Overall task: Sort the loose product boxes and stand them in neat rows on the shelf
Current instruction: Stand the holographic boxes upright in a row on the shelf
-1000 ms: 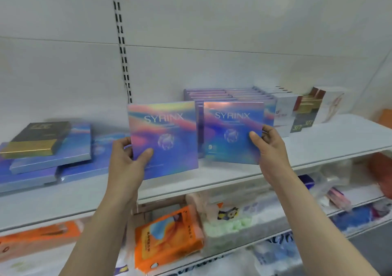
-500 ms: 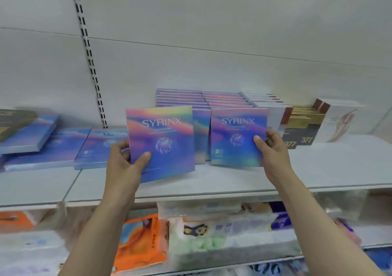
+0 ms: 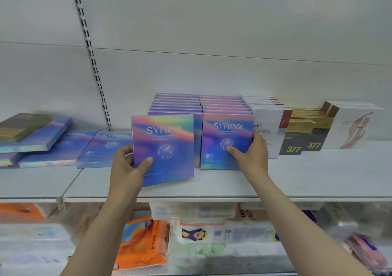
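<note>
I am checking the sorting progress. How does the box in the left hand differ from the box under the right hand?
The left box is held tilted, in front of the rows; the right box stands upright on the shelf, fronting its row. Both are iridescent SYRINX boxes.

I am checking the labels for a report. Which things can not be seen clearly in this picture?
All in the head view:
- Small print under SYRINX on the holographic blue-pink box in the left hand: too small.
- Front box of the left standing purple row: covered by that box.
- Soft plastic packs on the lower white shelf: blurred.
- Flat iridescent boxes at the far left: cut off by the edge.
</note>
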Demonstrator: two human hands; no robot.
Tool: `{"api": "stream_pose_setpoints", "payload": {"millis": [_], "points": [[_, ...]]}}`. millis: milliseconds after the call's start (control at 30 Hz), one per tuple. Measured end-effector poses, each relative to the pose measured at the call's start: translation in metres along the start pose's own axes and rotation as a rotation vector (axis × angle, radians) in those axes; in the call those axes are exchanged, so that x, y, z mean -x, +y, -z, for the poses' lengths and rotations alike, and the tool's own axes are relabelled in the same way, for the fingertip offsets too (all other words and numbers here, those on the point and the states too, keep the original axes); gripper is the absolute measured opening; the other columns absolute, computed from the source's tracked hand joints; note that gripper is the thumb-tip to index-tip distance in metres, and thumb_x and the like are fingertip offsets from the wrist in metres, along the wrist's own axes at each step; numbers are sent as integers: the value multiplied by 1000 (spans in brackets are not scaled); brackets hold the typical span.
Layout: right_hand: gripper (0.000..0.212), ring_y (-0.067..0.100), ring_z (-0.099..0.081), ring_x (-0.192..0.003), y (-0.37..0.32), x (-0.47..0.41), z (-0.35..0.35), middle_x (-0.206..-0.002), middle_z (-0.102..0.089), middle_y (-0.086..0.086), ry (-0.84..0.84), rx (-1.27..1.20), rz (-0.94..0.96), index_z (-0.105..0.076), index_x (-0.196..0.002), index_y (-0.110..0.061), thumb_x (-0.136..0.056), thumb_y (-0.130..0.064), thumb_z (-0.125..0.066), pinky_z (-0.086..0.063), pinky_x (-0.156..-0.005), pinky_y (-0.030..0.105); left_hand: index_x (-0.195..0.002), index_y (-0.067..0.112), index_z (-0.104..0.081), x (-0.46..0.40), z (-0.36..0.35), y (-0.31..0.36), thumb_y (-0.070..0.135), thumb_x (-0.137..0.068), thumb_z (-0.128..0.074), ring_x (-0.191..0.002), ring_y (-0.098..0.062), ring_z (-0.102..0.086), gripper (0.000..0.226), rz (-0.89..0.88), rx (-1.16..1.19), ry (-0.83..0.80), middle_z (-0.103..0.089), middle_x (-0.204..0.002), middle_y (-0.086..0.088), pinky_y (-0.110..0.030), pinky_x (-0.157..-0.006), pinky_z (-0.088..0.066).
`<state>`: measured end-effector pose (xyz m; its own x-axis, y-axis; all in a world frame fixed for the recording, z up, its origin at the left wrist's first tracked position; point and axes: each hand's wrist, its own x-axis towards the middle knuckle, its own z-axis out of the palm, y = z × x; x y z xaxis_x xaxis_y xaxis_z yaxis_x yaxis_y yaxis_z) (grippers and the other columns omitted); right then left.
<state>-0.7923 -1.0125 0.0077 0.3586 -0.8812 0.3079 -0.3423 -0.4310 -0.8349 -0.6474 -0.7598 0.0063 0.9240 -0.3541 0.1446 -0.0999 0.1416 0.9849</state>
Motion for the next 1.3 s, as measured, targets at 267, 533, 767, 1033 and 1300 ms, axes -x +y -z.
{"api": "stream_pose_setpoints", "payload": {"millis": [267,533,767,1033,1300], "points": [[90,24,-27,-146,-34,-13,15,-155,-35,6,24,407,604,-35,-150,-12,-78,-43,-80,-19,-121,39,-115,18,-45,-8,-11,4,2,-89,-65,-80,-8,-69,37,-19,-17,-30,-68,-94,3,-25,-72,-53],[100,19,-14,-151,-56,-35,8,-162,-22,-1,-260,722,666,-22,-154,-24,-75,-45,-80,3,-122,40,-117,18,-51,-33,-23,-10,15,-83,-75,-96,-14,-59,42,-159,-324,33,-61,-106,5,-19,-75,-44],[114,22,-11,-151,-55,-34,8,-163,-18,4,-267,729,677,-15,-157,-17,-70,-45,-84,4,-121,37,-120,18,-54,-41,-27,-20,26,-77,-80,-103,-19,-56,51,-205,-491,53,-60,-110,2,-32,-83,-49],[113,23,-17,-149,-53,-37,7,-160,-25,4,-260,667,669,-23,-155,-15,-66,-42,-87,-3,-122,37,-123,21,-47,-29,-49,-16,33,-69,-86,-100,-11,-54,68,-158,-445,82,-56,-111,10,-29,-84,-49],[113,23,-20,-148,-54,-35,5,-159,-27,3,-235,727,652,-24,-154,-17,-65,-45,-87,-7,-123,38,-126,27,-46,-24,-48,-23,30,-73,-83,-101,0,-51,65,-199,-344,59,-54,-114,16,-5,-72,-40]]}}
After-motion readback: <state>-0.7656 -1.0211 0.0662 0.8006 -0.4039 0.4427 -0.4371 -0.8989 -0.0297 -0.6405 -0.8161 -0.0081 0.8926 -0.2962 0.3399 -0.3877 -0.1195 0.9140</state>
